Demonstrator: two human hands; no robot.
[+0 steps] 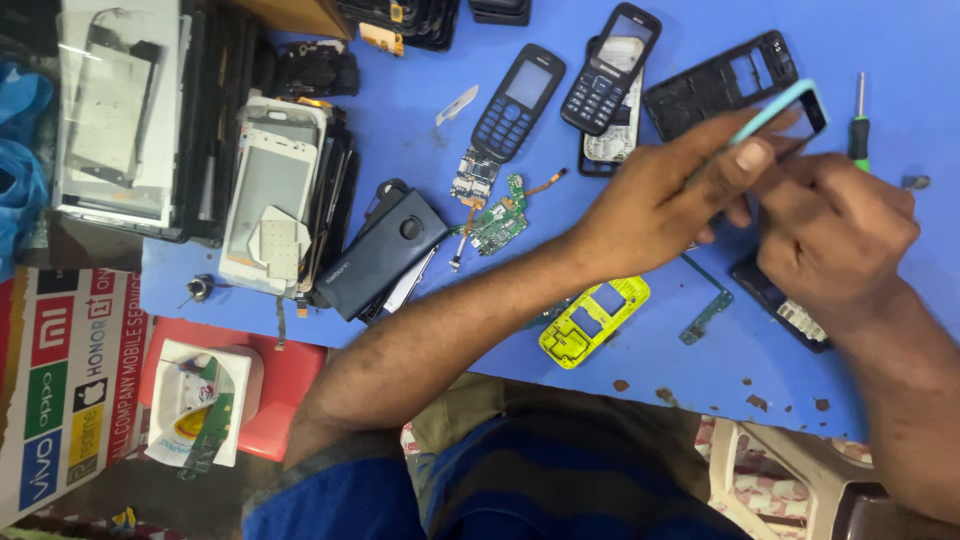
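Observation:
My left hand (665,200) grips a light-blue phone frame (790,105) by its edge, holding it tilted above the blue table (400,100). My right hand (835,225) is closed against the lower part of the same frame, fingers curled beside my left thumb. What the right fingers pinch is hidden. A black phone part (785,305) lies just beneath my right hand.
Two black keypad phones (515,100) (610,65), a black housing (720,80), green circuit boards (495,220), a yellow frame (590,320), a dark back cover (385,250), a green-handled screwdriver (858,125) and stacked white screen panels (270,200) lie around. A red stool (285,380) stands below left.

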